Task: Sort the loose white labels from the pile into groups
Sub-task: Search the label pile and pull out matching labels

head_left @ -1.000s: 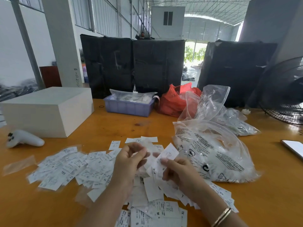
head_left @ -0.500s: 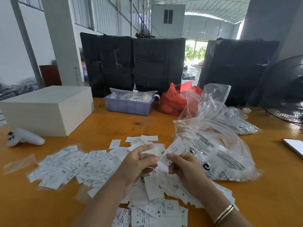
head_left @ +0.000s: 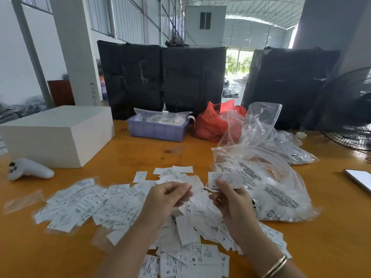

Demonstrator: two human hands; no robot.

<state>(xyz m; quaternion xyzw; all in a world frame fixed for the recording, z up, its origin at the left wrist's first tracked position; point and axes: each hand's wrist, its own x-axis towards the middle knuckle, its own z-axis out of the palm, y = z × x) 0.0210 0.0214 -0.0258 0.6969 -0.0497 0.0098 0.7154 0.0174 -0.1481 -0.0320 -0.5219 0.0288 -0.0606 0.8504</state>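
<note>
1. Orange wooden table (head_left: 331, 227) – fills the near and middle ground and carries everything listed below.
2. Black wrapped bales (head_left: 162, 79) – stand upright along the far edge of the table.
3. White box (head_left: 58, 133) – far left on the table.
4. Black fan (head_left: 349, 111) – far right, only partly in view.
5. Clear plastic bags (head_left: 267, 183) – a printed one lies just right of the hands, with more crumpled ones behind it.
6. Red plastic bag (head_left: 212, 123) – far centre, beside a lavender tray (head_left: 156, 131) that holds clear packets.
7. Pile of white labels (head_left: 192, 223) – centre near, spread under and around both hands; size letters such as S, M, L and XL show on several.
8. Sorted labels (head_left: 76, 203) – a flatter spread to the left of the pile.
9. White controller (head_left: 28, 169) – left, near the box.
10. Phone (head_left: 359, 179) – right edge, lying flat.
11. Left hand (head_left: 166, 199) – over the pile, fingers curled with the thumb against the fingertips; whether it pinches a label cannot be told.
12. Right hand (head_left: 230, 199) – beside the left one, thumb and fingers pinching a single label (head_left: 224, 180) held upright above the pile; a gold bangle (head_left: 276, 265) is on the wrist.
</note>
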